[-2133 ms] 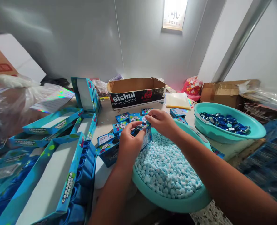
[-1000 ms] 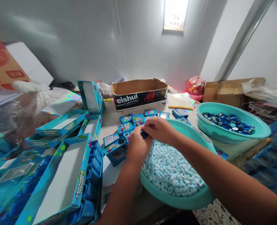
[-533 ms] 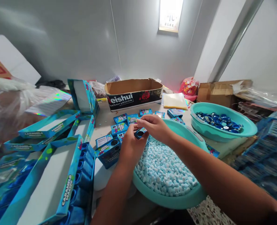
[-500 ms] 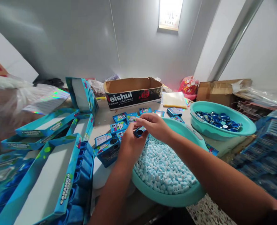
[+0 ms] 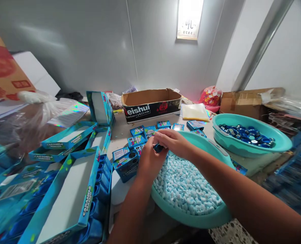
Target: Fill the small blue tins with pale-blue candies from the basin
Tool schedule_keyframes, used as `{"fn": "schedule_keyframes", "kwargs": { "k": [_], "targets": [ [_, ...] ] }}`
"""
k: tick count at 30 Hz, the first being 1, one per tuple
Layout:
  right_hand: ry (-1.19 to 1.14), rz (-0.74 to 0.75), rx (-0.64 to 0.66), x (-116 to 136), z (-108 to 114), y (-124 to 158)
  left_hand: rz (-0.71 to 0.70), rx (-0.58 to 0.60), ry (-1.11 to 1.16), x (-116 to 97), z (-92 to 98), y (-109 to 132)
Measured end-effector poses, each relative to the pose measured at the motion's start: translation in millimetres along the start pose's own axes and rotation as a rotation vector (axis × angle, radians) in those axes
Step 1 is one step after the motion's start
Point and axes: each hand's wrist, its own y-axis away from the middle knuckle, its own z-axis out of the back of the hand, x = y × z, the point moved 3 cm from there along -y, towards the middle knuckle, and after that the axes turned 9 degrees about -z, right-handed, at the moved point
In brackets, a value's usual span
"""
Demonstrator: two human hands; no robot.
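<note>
A small dark-blue candy container (image 5: pixel 158 147) sits between my two hands, mostly hidden by the fingers. My left hand (image 5: pixel 152 156) is closed around it from below and the left. Over its top, the fingers of my right hand (image 5: pixel 172 141) press together. Both hands are above the left rim of a turquoise basin (image 5: pixel 191 223) filled with pale blue and white candies (image 5: pixel 188 184). Left of my hands stands a blue printed box (image 5: pixel 127 166) with dark round openings on top. Several small blue candy packs (image 5: pixel 136 140) lie just behind.
Open blue display trays (image 5: pixel 63 193) fill the left side, beside a row of blue containers (image 5: pixel 96 206). A cardboard box (image 5: pixel 150 112) stands at the back. On the right, a second turquoise basin (image 5: pixel 282 139) holds shiny blue caps (image 5: pixel 247 135).
The view has swung slightly left and up, so everything sits further right and lower. My right fingers have closed further over the container, which shows less now.
</note>
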Motion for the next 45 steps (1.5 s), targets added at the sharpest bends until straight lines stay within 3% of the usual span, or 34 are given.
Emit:
{"fn": "schedule_keyframes", "kwargs": {
  "k": [8, 16, 21, 24, 30, 37, 40, 45],
  "targets": [
    [-0.014, 0.012, -0.053, -3, -2, -1, 0.063, -0.013, 0.028, 4, -0.1, -1],
    [-0.128, -0.094, -0.109, -10, 0, -5, 0.175, -0.037, 0.062, 14, -0.5, 0],
    [-0.053, -0.094, -0.123, -12, -1, -5, 0.190, -0.032, 0.137, 14, -1.5, 1],
    [-0.009, -0.112, -0.093, -11, 0, -6, 0.170, -0.049, 0.165, 15, -2.5, 1],
    [0.016, -0.155, -0.014, -15, -2, -7, 0.204, -0.009, -0.008, 9, -0.6, 2],
    [0.210, -0.059, 0.028, -11, -5, -1, 0.250, -0.072, -0.018, 6, 1.9, 4],
    [0.348, -0.073, 0.036, -10, -1, -2, 0.216, -0.091, 0.050, 9, 0.6, 2],
    [0.359, -0.098, 0.059, -13, 1, -2, 0.183, -0.097, 0.137, 13, -1.7, 2]
  ]
}}
